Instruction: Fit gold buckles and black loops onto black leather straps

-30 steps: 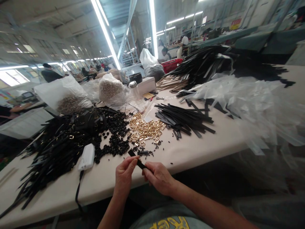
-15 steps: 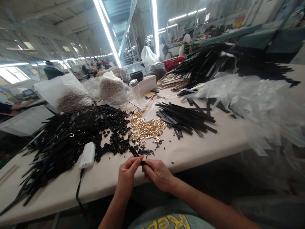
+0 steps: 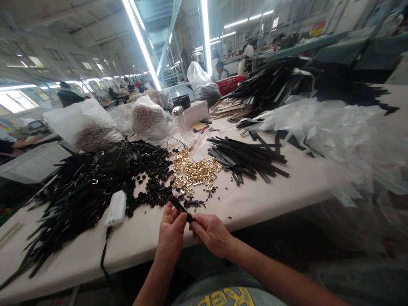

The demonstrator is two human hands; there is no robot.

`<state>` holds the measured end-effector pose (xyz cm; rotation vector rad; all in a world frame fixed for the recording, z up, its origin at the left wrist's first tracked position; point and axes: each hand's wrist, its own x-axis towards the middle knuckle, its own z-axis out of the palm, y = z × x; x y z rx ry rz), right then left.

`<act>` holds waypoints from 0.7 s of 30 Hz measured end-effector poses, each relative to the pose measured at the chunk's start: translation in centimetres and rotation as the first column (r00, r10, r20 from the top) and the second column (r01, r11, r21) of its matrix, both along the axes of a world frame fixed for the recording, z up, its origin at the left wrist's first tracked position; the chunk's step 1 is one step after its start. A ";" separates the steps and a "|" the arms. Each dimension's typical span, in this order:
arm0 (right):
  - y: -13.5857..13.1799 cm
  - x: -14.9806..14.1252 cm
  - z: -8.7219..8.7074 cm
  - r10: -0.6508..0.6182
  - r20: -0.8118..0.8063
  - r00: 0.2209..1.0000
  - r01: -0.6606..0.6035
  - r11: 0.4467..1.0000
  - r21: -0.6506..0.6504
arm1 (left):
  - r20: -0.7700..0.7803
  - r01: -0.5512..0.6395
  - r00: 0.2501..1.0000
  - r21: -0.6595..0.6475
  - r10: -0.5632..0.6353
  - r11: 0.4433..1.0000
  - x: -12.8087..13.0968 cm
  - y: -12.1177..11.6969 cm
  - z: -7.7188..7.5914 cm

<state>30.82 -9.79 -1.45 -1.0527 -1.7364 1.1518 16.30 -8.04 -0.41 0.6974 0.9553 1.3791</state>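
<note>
A short black strap point(image 3: 178, 205) slants between my hands over the table's front edge. My left hand point(image 3: 172, 229) pinches it near the middle, thumb on top, and its upper end sticks out past the fingers. The lower end is gripped between the thumb and fingers of my right hand point(image 3: 212, 233). Any small part under the fingertips is hidden. Just beyond my hands lie gold buckles point(image 3: 197, 172) in a loose heap. Small black rings point(image 3: 156, 189) are piled to their left, and tiny black pieces point(image 3: 196, 203) are scattered in front.
Black straps point(image 3: 245, 157) lie at right of the buckles; finished-looking ones point(image 3: 73, 204) heap at left. A white power bank point(image 3: 116, 208) with a cable sits near the front edge. Clear plastic sheets point(image 3: 344, 131) hang over the right side. Filled bags point(image 3: 148, 117) stand behind.
My left hand's fingers have shifted and opened out somewhat along the strap, so more of it shows. The strap has turned slightly. My right hand keeps its grip.
</note>
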 end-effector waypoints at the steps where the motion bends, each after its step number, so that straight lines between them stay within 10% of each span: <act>1: 0.0 0.0 -0.1 0.002 -0.005 1.000 -0.002 1.000 -0.009 | 0.028 0.002 1.000 -0.022 -0.001 1.000 -0.1 0.0 -0.1; 21: -0.1 0.4 -0.4 0.016 0.109 0.994 -0.021 0.999 0.044 | -0.085 -0.021 0.996 -0.098 0.013 0.995 -0.7 0.4 -1.5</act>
